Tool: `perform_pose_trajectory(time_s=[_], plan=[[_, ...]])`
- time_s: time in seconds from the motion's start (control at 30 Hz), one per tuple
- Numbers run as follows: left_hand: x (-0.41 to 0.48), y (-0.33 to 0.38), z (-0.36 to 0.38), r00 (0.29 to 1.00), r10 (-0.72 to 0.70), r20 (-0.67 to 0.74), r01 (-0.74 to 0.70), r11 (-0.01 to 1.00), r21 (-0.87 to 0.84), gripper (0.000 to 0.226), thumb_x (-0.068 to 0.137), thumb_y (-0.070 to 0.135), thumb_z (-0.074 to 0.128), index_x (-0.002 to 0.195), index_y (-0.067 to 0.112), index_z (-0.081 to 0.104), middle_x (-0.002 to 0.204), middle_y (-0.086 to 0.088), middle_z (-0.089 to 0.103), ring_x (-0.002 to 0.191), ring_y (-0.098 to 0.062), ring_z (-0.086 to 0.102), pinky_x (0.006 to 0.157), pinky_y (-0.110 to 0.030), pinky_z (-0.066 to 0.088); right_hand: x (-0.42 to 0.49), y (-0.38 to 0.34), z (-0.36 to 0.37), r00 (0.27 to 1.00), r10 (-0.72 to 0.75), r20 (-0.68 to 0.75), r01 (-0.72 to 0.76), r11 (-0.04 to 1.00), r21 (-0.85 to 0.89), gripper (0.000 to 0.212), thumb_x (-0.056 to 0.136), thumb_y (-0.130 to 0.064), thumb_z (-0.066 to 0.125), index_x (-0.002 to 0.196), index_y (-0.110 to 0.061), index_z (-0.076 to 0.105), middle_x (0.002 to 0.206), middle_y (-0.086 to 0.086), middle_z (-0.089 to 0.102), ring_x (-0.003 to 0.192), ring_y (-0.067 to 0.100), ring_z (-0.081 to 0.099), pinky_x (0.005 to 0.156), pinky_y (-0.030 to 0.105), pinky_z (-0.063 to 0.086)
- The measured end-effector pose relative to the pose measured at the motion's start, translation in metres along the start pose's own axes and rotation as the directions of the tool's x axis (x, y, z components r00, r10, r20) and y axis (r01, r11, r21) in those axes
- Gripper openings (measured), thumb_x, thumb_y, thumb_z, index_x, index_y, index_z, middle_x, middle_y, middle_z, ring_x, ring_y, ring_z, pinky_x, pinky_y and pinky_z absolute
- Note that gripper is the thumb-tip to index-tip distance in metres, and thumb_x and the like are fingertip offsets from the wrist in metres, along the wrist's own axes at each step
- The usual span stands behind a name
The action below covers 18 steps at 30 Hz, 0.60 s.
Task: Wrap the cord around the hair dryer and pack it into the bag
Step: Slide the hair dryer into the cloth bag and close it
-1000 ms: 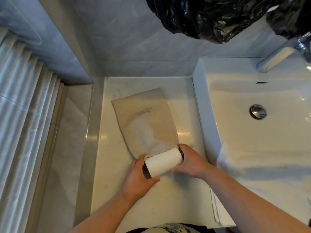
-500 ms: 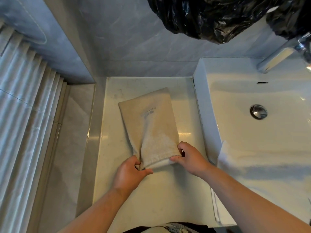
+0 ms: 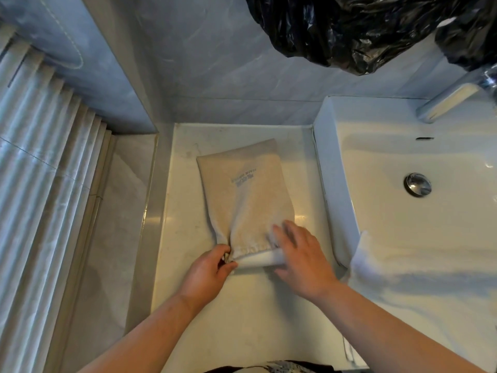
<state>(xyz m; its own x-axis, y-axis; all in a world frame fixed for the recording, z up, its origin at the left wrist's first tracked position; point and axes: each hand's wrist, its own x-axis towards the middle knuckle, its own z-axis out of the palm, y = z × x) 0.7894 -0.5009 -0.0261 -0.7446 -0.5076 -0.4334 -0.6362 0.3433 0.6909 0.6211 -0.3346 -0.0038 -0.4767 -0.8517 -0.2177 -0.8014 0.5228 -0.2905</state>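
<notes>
Nearly done: hair dryer [image 3: 258, 261] mostly inside bag [image 3: 246, 192] on counter [image 3: 242, 313] left of sink [image 3: 331, 162] (white end pokes out). Left hand [image 3: 208, 271] pinches bag mouth; right hand [image 3: 300, 255] lies flat, pressing dryer end. Closing the bag is left.

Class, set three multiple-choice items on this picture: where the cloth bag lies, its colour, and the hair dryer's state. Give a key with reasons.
1. The cloth bag lies: A on the floor; B on the counter left of the sink; C hung up.
2. Its colour: A beige; B red; C green.
3. The hair dryer is: A fully out; B in the sink; C mostly inside the bag.
Key: 1B, counter beside the sink; 2A, beige fabric; 3C, only its white end shows at the mouth.
</notes>
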Motion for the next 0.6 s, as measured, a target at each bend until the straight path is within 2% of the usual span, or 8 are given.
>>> perform_pose_trajectory(time_s=[0.07,0.13,0.17,0.27,0.33,0.4,0.5,0.6], plan=[[0.001,-0.001,0.0,1.0,0.013,-0.004,-0.013,1.0,-0.005,0.015,0.094,0.028,0.063,0.107,0.022,0.059,0.083,0.004,0.061,0.075,-0.012,0.059,0.063,-0.015,0.04,0.003,-0.01,0.006,0.989,-0.145,0.023,0.147,0.977,-0.156,0.1,0.059,-0.035,0.079,0.144,-0.022,0.028,0.147,0.018,0.037,0.129,0.038,0.038,0.104,0.046,0.038],[0.002,-0.001,-0.001,0.999,0.039,-0.019,-0.04,0.999,-0.002,0.007,0.095,0.025,0.06,0.102,0.021,0.059,0.083,0.003,0.062,0.077,-0.016,0.059,0.065,-0.02,0.043,0.012,-0.018,0.009,0.987,-0.142,0.071,0.151,0.977,-0.152,0.093,0.065,-0.035,0.075,0.143,-0.022,0.028,0.15,0.018,0.034,0.134,0.041,0.033,0.108,0.05,0.032],[0.003,-0.001,-0.003,0.998,0.055,-0.032,-0.054,0.999,0.006,0.004,0.096,0.023,0.059,0.099,0.021,0.059,0.083,0.001,0.063,0.078,-0.018,0.06,0.066,-0.024,0.045,0.018,-0.02,0.009,0.988,-0.128,0.087,0.139,0.982,-0.126,0.084,0.067,-0.036,0.072,0.14,-0.022,0.032,0.148,0.017,0.036,0.132,0.041,0.037,0.107,0.05,0.035],[0.007,0.0,-0.009,0.994,0.06,-0.092,-0.051,0.994,0.098,0.004,0.095,0.017,0.055,0.097,0.019,0.058,0.087,-0.005,0.065,0.078,-0.024,0.06,0.068,-0.034,0.049,0.026,-0.018,0.002,0.988,-0.129,0.08,0.134,0.989,-0.057,0.067,0.067,-0.041,0.07,0.126,-0.018,0.046,0.134,0.013,0.048,0.118,0.035,0.05,0.093,0.044,0.049],[0.009,0.005,-0.013,0.987,0.018,-0.16,0.008,0.986,0.165,0.01,0.088,0.015,0.058,0.098,0.018,0.055,0.084,-0.005,0.064,0.074,-0.027,0.059,0.064,-0.035,0.048,0.027,-0.015,-0.003,0.984,-0.176,0.027,0.177,0.984,-0.035,0.065,0.066,-0.043,0.07,0.121,-0.018,0.05,0.123,0.008,0.054,0.111,0.03,0.053,0.085,0.042,0.053],[0.014,0.014,-0.016,0.977,-0.046,-0.209,0.08,0.984,0.158,0.018,0.083,0.017,0.063,0.094,0.021,0.049,0.079,-0.002,0.061,0.069,-0.026,0.055,0.058,-0.033,0.043,0.027,-0.015,-0.007,0.978,-0.204,-0.043,0.203,0.979,-0.023,0.064,0.065,-0.045,0.071,0.119,-0.016,0.052,0.116,0.006,0.058,0.105,0.028,0.056,0.081,0.039,0.055],[0.019,0.024,-0.018,0.981,-0.107,-0.159,0.131,0.981,0.142,0.026,0.083,0.024,0.066,0.096,0.024,0.044,0.078,0.004,0.057,0.07,-0.026,0.057,0.058,-0.031,0.04,0.032,-0.015,-0.009,0.982,-0.168,-0.09,0.165,0.986,-0.038,0.063,0.065,-0.047,0.071,0.118,-0.016,0.054,0.113,0.005,0.059,0.101,0.028,0.058,0.078,0.039,0.056],[0.012,0.019,-0.017,0.993,-0.108,-0.045,0.113,0.983,0.143,0.026,0.08,0.023,0.063,0.098,0.027,0.045,0.08,0.003,0.063,0.074,-0.024,0.062,0.062,-0.035,0.05,0.041,-0.012,-0.007,0.994,-0.094,-0.058,0.09,0.994,-0.062,0.062,0.067,-0.043,0.07,0.121,-0.02,0.05,0.119,0.002,0.055,0.105,0.028,0.054,0.08,0.04,0.053]])
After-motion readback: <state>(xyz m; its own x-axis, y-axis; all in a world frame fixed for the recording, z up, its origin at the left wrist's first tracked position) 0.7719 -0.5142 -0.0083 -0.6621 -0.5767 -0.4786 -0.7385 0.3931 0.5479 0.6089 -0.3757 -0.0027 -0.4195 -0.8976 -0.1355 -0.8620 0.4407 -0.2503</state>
